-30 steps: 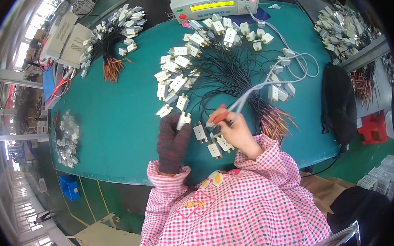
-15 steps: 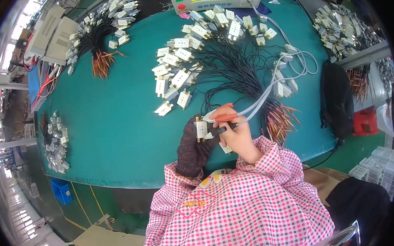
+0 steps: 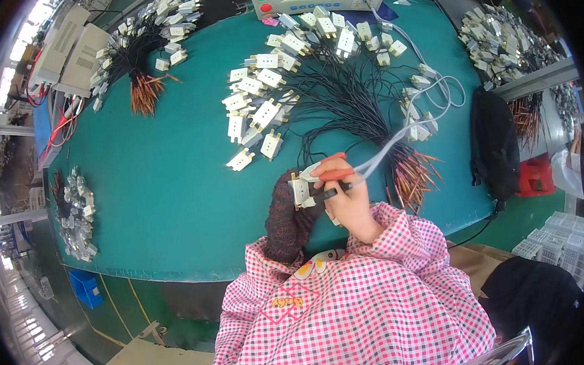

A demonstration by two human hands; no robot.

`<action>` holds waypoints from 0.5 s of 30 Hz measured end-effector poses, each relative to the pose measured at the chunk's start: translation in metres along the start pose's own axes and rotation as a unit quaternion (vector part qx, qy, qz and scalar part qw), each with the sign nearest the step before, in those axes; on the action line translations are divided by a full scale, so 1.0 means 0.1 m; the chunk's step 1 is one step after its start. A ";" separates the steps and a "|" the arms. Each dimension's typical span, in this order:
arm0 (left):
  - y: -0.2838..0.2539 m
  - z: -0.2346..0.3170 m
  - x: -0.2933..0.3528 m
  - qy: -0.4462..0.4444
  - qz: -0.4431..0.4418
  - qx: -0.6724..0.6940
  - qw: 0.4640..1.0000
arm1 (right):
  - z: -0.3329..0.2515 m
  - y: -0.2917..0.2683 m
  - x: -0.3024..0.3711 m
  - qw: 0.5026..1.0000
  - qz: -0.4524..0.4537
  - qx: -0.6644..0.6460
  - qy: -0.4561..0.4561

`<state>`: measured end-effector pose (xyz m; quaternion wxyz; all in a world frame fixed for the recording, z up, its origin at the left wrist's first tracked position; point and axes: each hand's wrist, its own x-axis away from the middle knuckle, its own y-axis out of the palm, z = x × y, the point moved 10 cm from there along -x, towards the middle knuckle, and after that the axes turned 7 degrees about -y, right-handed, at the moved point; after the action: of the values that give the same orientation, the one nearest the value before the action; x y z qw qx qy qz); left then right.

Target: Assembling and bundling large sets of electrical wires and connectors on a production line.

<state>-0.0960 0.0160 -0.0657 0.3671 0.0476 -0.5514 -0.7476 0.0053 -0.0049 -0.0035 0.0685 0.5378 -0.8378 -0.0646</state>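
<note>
I'm watching remotely via head cam: L hand [image 3: 286, 215], in a dark knit glove, is holding a white connector block [image 3: 300, 191] w/ brass-coloured prongs, fingers curled round it & mostly closed. Block is facing up, nr the near edge of the green tabletop [image 3: 159, 204]. R hand [image 3: 350, 204], bare, is pinching a red-handled test lead [image 3: 335, 174] plus a black-handled test lead [image 3: 329, 194], fingers bent in tight; lead tips are sitting at the block's R side, tho I can't tell if both are touching. Grey cables [image 3: 397, 138] are running from R hand toward the tester [image 3: 354, 0] w/ lit yellow display, far side. Btwn, a big bunch of black wires [image 3: 340, 99] is fanning out, white connectors [image 3: 266, 61] arcing round its L & far sides; copper-coloured ends [image 3: 415, 178] are lying R of R hand. A 2nd bunch [image 3: 138, 51] is lying far L.
</note>
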 end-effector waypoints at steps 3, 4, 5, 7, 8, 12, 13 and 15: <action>-0.04 -0.04 -0.01 0.005 0.022 0.000 1.000 | 0.08 -0.03 -0.11 0.993 0.024 -0.033 -0.107; 0.01 -0.03 -0.01 0.008 0.034 -0.017 0.999 | -0.04 -0.08 -0.08 0.975 0.037 -0.035 -0.216; 0.00 -0.01 0.00 0.015 0.049 -0.034 0.998 | -0.08 -0.08 -0.06 0.975 0.036 -0.036 -0.217; -0.02 0.01 0.02 0.021 0.055 -0.045 0.997 | 0.05 -0.04 -0.07 0.992 0.022 -0.099 -0.082; -0.01 0.02 0.02 0.025 0.058 -0.056 0.996 | 0.04 -0.04 -0.07 0.991 0.023 -0.100 -0.084; -0.03 0.03 0.05 0.043 0.054 -0.028 0.997 | -0.07 -0.09 -0.19 0.980 0.017 -0.152 -0.124; -0.04 0.05 0.10 0.036 0.068 -0.144 0.987 | -0.13 -0.15 -0.24 0.968 0.018 -0.203 -0.144; 0.22 0.03 0.24 -0.018 0.125 -0.276 0.953 | -0.26 -0.28 -0.38 0.976 0.024 -0.206 -0.071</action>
<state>-0.1037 0.0012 -0.0382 0.4461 -0.1381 -0.3319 -0.8196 0.0504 0.0175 0.0152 0.1201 0.4855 -0.8220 -0.2724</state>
